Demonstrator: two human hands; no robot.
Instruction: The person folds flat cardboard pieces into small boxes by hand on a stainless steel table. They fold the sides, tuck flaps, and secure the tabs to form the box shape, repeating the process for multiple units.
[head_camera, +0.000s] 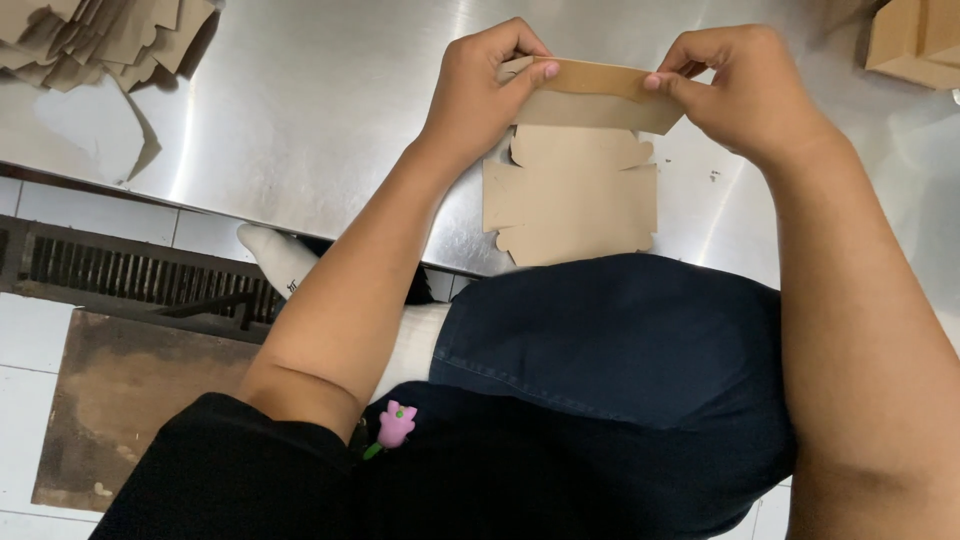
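1. While both hands work at the far edge of the flat box blank (570, 195), the left hand (480, 85) pinches the left end of its raised flap (600, 92), thumb on top.
2. The right hand (745, 90) grips the flap's right end, fingers clamped on the cardboard.
3. The blank lies on the steel desk (300, 110), near the front edge, its near end touching the person's dark lap.
4. A pile of blanks (100, 40) sits at the desk's far left.
5. A box (915, 40) stands at the far right.
6. A pink toy (396, 425) hangs at the waist.
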